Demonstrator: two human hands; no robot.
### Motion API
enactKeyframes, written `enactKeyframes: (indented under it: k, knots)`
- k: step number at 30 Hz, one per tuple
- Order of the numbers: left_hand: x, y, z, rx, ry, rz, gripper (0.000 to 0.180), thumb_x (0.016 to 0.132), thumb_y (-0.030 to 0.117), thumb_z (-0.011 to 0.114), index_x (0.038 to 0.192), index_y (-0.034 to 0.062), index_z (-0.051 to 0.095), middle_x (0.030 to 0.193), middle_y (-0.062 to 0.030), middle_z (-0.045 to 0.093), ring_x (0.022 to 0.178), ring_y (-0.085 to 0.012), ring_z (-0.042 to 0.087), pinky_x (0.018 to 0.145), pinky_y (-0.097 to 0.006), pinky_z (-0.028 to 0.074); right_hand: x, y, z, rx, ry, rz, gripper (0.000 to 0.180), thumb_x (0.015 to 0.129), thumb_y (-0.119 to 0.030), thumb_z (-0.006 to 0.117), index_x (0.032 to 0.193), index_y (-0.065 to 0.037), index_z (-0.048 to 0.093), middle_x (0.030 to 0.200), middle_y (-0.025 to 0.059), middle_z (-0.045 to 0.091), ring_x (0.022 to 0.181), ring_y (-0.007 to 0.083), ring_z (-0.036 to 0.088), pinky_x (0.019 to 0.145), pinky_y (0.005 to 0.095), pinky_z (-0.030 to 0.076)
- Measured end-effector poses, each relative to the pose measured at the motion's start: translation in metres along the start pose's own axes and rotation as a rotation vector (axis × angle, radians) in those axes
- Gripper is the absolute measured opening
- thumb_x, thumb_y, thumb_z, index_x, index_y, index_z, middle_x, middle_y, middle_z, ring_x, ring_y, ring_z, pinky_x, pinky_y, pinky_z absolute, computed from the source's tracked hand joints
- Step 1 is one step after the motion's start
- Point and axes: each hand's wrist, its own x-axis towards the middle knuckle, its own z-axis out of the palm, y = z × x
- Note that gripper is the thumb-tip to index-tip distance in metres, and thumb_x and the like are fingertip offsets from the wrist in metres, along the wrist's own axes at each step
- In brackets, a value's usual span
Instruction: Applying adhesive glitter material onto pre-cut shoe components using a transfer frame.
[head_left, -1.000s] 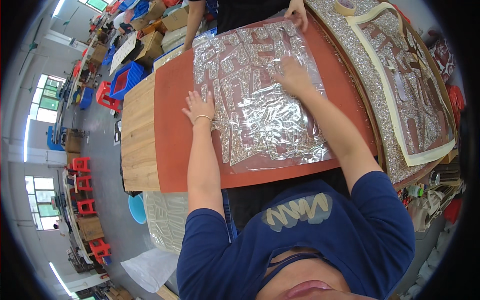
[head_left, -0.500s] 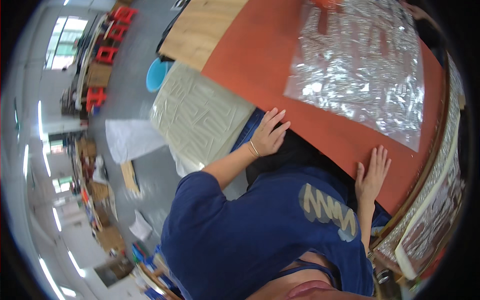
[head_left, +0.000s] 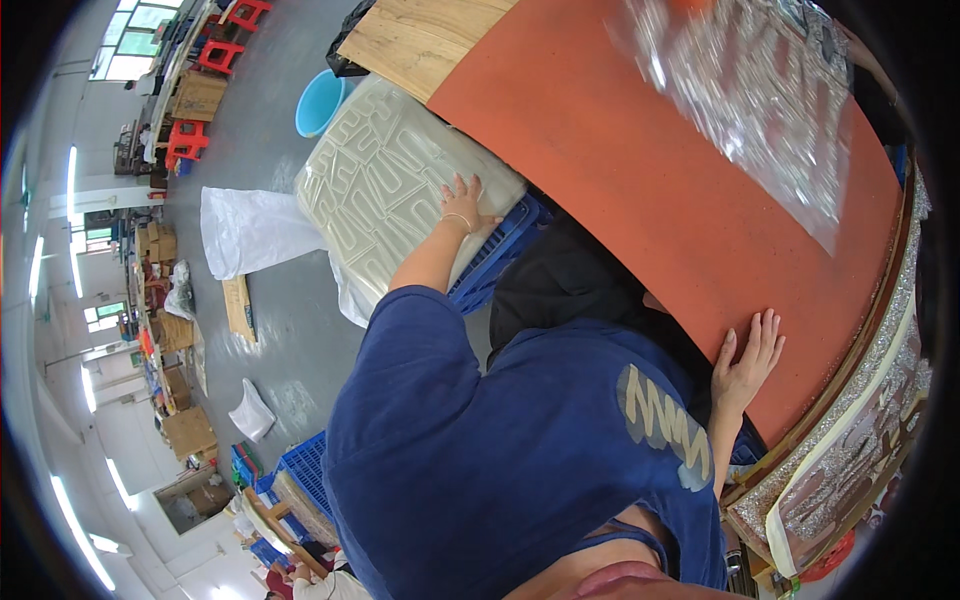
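My left hand (head_left: 462,204) lies with fingers spread on the near right edge of a stack of clear, yellowish plastic sheets (head_left: 375,170) with raised, elongated shapes. The stack rests on a blue plastic crate (head_left: 490,262) at my left. My right hand (head_left: 745,362) is flat on the near edge of the orange-red tabletop (head_left: 620,150), fingers stretched out and nothing in them. Beyond it, at the far right of the tabletop, a clear plastic sheet with silvery, glittering patches (head_left: 765,110) is smeared by motion.
A wooden board (head_left: 420,40) adjoins the table's far left. A light blue basin (head_left: 320,104) stands on the grey floor near white plastic sheeting (head_left: 255,230). Along the right table edge runs a glittery silver strip (head_left: 840,430). Another person's arm (head_left: 870,65) shows at the far right.
My left hand has left the tabletop edge and moved left onto the stack of plastic sheets. The glittering sheet has shifted away and right. My right hand stays on the table.
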Motion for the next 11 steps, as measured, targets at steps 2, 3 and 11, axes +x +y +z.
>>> enactKeyframes:
  k: [2, 3, 11]
  knots:
    - [0.017, -0.024, 0.005, 0.023, 0.018, 0.294, 0.101, 0.069, 0.055, 0.068, 0.144, 0.0093, 0.018, 0.147, -0.0262, 0.012, 0.137, -0.0422, 0.007, 0.11, -0.051, 0.016, 0.003, 0.001, -0.001, -0.005, 0.005, -0.004, 0.042, 0.087, -0.017, 0.056, 0.125, 0.0, 0.047, 0.136, 0.0167, 0.043, 0.129, 0.0311, 0.037, 0.108, 0.0473, 0.024]
    - [0.024, -0.032, 0.012, 0.023, 0.019, 0.288, 0.101, 0.069, 0.055, 0.068, 0.144, 0.0093, 0.018, 0.147, -0.0262, 0.012, 0.137, -0.0422, 0.007, 0.11, -0.051, 0.016, 0.004, 0.0, -0.001, -0.012, 0.008, -0.005, 0.042, 0.087, -0.017, 0.056, 0.125, 0.0, 0.048, 0.136, 0.0164, 0.043, 0.129, 0.0308, 0.037, 0.108, 0.0471, 0.024]
    - [0.047, 0.001, 0.028, -0.199, -0.083, -0.037, 0.078, 0.079, 0.051, 0.059, 0.143, 0.0182, 0.027, 0.149, -0.0166, 0.017, 0.138, -0.0386, 0.005, 0.112, -0.045, 0.013, 0.004, 0.001, -0.003, -0.009, 0.009, -0.011, 0.045, 0.088, -0.019, 0.056, 0.128, -0.001, 0.046, 0.136, 0.0167, 0.042, 0.13, 0.0298, 0.035, 0.109, 0.0466, 0.023]
